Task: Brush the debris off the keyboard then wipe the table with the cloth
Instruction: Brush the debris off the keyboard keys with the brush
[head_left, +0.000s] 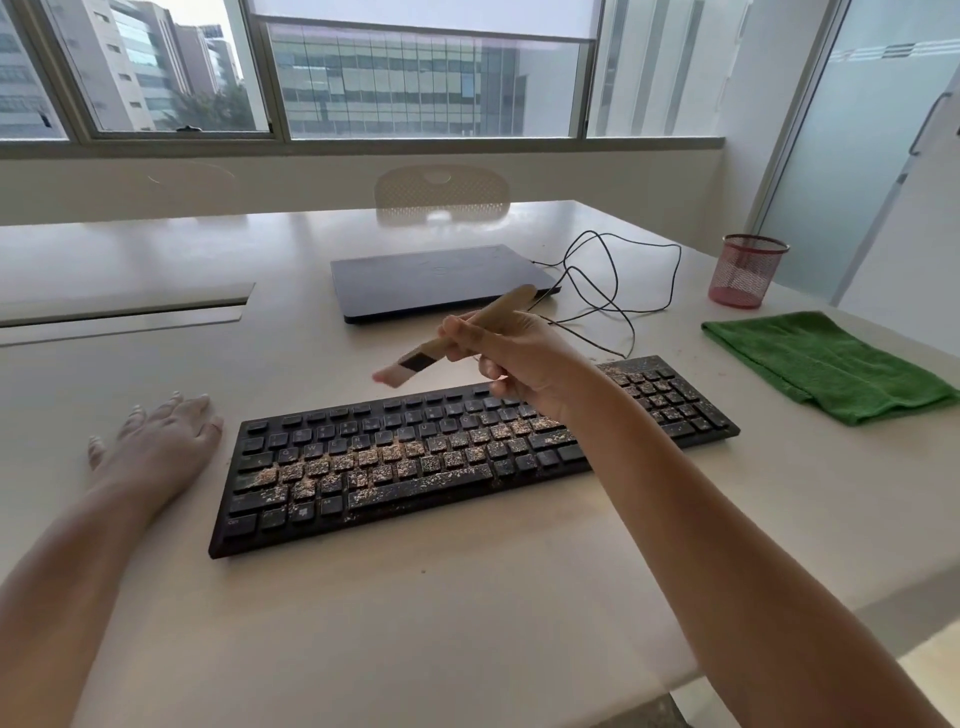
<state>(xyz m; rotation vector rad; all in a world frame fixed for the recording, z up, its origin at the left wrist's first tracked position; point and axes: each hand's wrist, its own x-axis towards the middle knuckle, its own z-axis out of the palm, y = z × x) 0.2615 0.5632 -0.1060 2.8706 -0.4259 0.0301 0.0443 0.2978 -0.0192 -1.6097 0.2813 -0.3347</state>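
Observation:
A black keyboard (467, 452) lies across the white table (415, 597), its keys strewn with brownish crumbs, thickest over the middle rows. My right hand (519, 358) grips a wooden-handled brush (441, 345) in the air above the keyboard's back edge, bristles pointing left and slightly down. My left hand (156, 441) rests flat on the table, fingers spread, just left of the keyboard. A folded green cloth (831, 364) lies on the table at the right.
A closed dark laptop (441, 280) sits behind the keyboard, with a black cable (618, 280) looping at its right. A red mesh pen cup (745, 270) stands behind the cloth. A white chair (441, 195) is at the far side. The table's right edge runs near the cloth.

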